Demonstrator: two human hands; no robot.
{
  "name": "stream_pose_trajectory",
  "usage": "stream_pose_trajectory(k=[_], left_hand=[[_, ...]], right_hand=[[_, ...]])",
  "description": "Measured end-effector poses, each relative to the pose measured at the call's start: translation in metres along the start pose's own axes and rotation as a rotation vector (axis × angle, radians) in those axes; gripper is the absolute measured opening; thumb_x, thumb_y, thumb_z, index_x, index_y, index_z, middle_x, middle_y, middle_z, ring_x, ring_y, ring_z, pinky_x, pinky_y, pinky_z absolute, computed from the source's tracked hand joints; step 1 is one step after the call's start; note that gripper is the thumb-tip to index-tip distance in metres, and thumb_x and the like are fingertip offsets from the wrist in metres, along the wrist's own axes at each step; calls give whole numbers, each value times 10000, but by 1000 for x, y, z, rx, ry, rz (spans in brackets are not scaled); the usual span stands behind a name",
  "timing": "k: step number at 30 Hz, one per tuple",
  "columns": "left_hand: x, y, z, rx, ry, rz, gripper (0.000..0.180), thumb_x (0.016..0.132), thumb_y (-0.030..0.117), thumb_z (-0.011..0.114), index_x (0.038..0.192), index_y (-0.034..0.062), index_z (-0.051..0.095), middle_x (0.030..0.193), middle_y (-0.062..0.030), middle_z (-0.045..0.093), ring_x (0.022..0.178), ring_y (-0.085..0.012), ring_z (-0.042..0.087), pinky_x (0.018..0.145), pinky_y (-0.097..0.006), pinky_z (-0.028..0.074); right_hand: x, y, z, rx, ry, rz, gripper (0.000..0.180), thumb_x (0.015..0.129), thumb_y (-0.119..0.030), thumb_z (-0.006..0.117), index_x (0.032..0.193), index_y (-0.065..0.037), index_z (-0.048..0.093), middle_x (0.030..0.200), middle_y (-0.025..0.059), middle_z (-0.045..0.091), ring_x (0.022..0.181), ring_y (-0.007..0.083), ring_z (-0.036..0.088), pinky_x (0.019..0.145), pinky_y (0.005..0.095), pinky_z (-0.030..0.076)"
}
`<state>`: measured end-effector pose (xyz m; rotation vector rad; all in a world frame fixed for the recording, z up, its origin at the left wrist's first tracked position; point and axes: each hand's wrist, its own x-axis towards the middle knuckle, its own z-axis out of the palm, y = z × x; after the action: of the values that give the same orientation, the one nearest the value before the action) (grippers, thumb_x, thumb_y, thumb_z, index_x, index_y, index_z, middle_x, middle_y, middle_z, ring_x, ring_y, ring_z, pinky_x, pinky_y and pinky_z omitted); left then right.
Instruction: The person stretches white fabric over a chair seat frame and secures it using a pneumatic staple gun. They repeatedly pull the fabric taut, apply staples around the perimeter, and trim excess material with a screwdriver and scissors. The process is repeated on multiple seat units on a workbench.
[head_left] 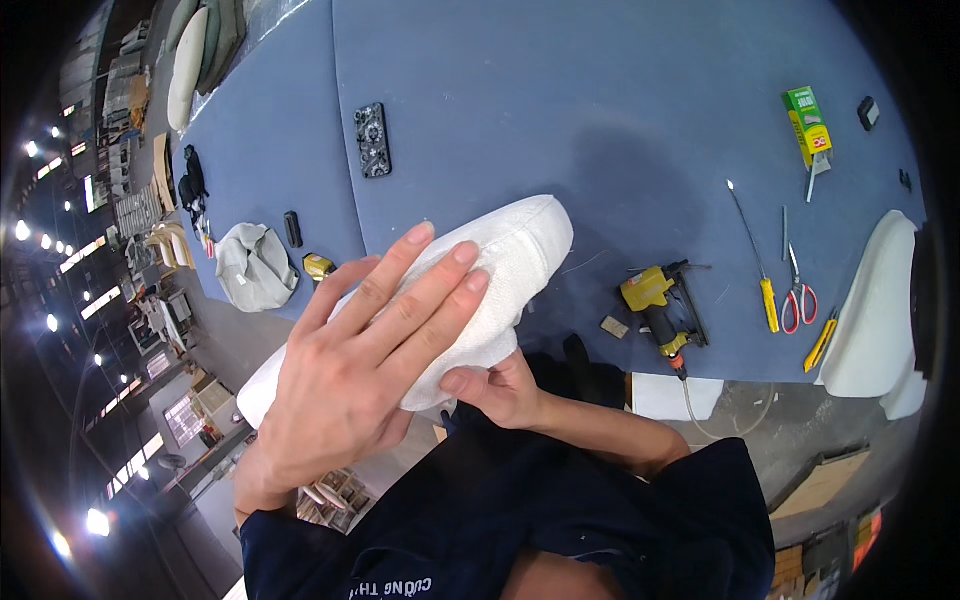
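A long white fabric-covered pad [525, 245] is held up in front of my body, tilted, with its rounded end toward the far right. My left hand [365, 345] lies flat across its upper face, fingers stretched out. Underneath, my right hand [508, 393] grips the near edge, its thumb pressed on the side and its other fingers mostly hidden. Right of the pad, a yellow and black staple gun [655, 305] with an air hose rests on the blue table [480, 110]. A small tan block [614, 327] lies beside it.
Rightward lie a yellow-handled awl-like tool [769, 305], red-handled scissors [799, 305], a yellow utility knife [821, 342], a green-yellow box [807, 120] and another white padded piece [868, 320]. A patterned phone-like object [373, 140] and bunched grey fabric [256, 270] are on the left.
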<state>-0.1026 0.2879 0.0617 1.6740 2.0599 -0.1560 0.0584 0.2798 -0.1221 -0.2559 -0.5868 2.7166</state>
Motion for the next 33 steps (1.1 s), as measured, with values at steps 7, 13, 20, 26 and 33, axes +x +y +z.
stream_pose_trajectory(k=[7,13,20,26,33], left_hand=[[-11,1,3,21,-20,97,696,714,65,763,1407,136,754,1542,-59,691,1499,-354,584,1092,-501,516],[5,10,-7,-110,-25,7,852,691,82,779,1525,4,621,1627,-181,587,1482,-394,587,1070,-505,514],[16,4,-7,-13,-172,133,843,720,84,753,1539,-37,591,1641,-217,558,1519,-430,539,1123,-522,487],[4,9,4,75,-147,225,685,791,88,711,1469,0,671,1599,-187,611,1531,-401,539,1149,-553,468],[-9,25,15,235,-98,231,457,936,153,702,1383,66,738,1495,-108,707,1452,-300,631,1158,-546,495]], right_hand=[[-8,-2,-11,553,-5,185,530,1077,-335,754,1513,-73,608,1442,40,677,1345,180,632,1084,395,546],[-4,12,-7,569,7,112,519,1085,-359,736,1494,-52,650,1435,52,702,1339,182,636,1143,400,502],[-12,15,-16,598,-19,187,663,1043,-400,786,1540,-11,582,1490,73,668,1391,211,627,1185,413,486],[-16,11,-22,883,-9,271,831,943,-370,898,1611,-70,505,1557,56,632,1468,230,589,1247,468,453],[-26,23,-38,602,12,268,646,976,-239,855,1563,-143,603,1532,2,653,1410,165,602,1186,393,486]])
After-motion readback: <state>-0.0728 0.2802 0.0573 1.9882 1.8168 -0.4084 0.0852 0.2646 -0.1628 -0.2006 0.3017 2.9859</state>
